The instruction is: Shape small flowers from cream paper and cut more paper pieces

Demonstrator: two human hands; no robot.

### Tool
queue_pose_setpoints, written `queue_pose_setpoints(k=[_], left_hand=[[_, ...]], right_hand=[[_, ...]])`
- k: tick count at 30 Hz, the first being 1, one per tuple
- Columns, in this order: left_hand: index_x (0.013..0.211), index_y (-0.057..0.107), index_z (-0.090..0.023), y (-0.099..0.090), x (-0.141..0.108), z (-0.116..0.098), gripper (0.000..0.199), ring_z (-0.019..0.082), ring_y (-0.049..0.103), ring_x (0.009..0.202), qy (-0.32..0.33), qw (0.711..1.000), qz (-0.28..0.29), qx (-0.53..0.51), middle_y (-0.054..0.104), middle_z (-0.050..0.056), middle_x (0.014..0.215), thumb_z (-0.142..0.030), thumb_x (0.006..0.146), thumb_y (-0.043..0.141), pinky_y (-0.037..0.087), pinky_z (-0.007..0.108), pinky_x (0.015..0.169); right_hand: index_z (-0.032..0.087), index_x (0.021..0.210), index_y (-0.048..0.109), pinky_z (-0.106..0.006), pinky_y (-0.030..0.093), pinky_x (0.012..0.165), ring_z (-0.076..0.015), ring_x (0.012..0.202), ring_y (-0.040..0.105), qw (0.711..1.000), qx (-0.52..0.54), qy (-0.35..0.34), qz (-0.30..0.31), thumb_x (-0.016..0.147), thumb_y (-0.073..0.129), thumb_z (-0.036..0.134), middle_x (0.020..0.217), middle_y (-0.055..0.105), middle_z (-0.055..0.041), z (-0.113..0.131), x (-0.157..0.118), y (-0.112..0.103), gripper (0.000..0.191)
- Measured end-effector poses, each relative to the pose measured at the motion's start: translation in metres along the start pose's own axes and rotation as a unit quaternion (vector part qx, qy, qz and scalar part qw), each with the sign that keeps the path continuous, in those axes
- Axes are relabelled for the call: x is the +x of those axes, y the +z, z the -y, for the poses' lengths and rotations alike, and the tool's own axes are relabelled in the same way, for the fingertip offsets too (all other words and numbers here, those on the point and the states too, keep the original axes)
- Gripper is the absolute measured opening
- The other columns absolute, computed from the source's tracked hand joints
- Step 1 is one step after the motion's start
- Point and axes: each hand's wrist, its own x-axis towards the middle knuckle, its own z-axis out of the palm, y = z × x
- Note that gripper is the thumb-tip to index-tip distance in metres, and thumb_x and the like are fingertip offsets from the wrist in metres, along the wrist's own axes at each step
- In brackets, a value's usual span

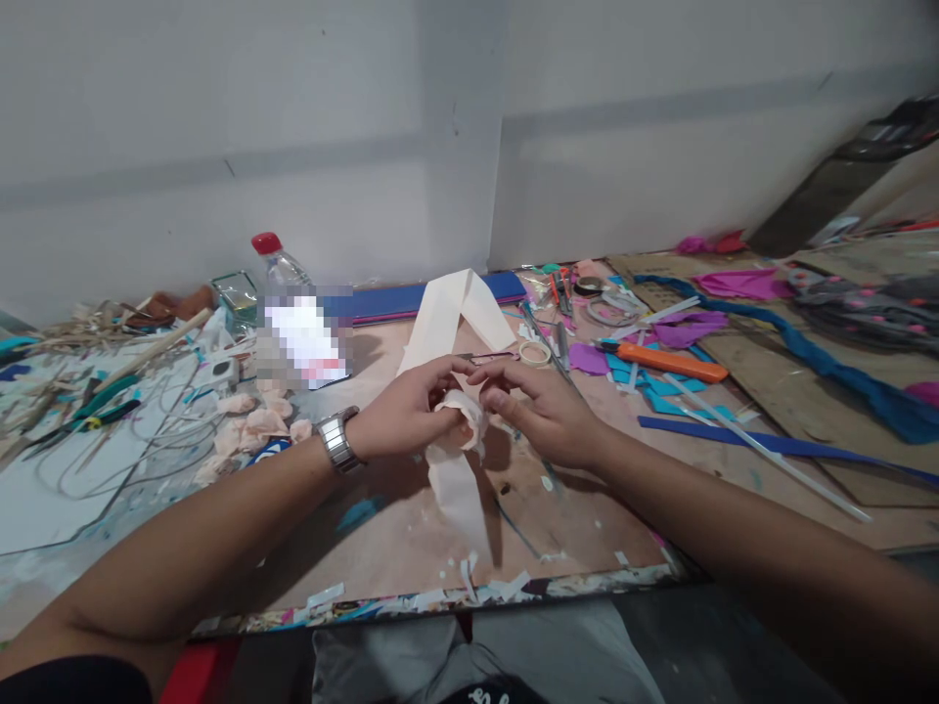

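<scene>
A cream paper strip (461, 499) is coiled at its upper end into a ruffled roll, and its loose tail hangs toward the table's front edge. My left hand (411, 406), with a metal watch on the wrist, has its fingers closed on the roll. At the roll's right side, my right hand (539, 406) has bent fingers, with thumb and forefinger apart and nothing between them. Behind the hands, a folded cream strip (436, 318) stands up from the table. Several crumpled peach paper pieces (260, 428) lie left of the watch.
A lit phone (308, 342) leans by a red-capped bottle (283, 264). Green-handled pliers (103, 406) and sticks lie left. To the right are a tape roll (534, 353), an orange cutter (664, 361), blue strips and coloured scraps. A grey wall (330, 127) rises behind.
</scene>
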Motion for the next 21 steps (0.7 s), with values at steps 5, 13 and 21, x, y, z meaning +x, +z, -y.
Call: queue_pose_setpoints(k=[5,13,21], left_hand=[[0.123,0.059,-0.016,-0.0014,0.0009,0.0015,0.047,0.017,0.069,0.082,-0.045,0.999,-0.009,-0.017,0.074,0.006,0.102,-0.014,0.076,0.059,0.050,0.028,0.070],[0.124,0.061,-0.018,-0.0019,0.0020,-0.0019,0.040,0.023,0.070,0.102,-0.045,0.999,0.008,-0.026,0.073,0.011,0.118,-0.031,0.088,0.068,0.055,0.037,0.088],[0.129,0.058,-0.017,-0.0017,0.0007,0.0029,0.050,0.021,0.067,0.103,-0.006,0.999,0.031,-0.002,0.070,0.012,0.124,-0.036,0.087,0.078,0.054,0.036,0.090]], right_hand=[[0.022,0.133,0.060,-0.033,0.054,0.077,-0.0209,0.089,0.068,0.998,0.022,-0.002,0.054,0.086,0.079,0.057,0.106,0.073,-0.0071,0.0048,-0.0019,0.0001,0.061],[0.023,0.135,0.058,-0.037,0.055,0.081,-0.0211,0.094,0.068,0.996,0.052,0.054,0.051,0.098,0.066,0.037,0.115,0.072,-0.0083,0.0015,-0.0037,0.0062,0.040],[0.021,0.128,0.061,-0.037,0.056,0.084,-0.0220,0.102,0.069,0.995,0.080,0.044,0.025,0.097,0.067,0.034,0.119,0.072,-0.0097,0.0039,-0.0016,0.0059,0.035]])
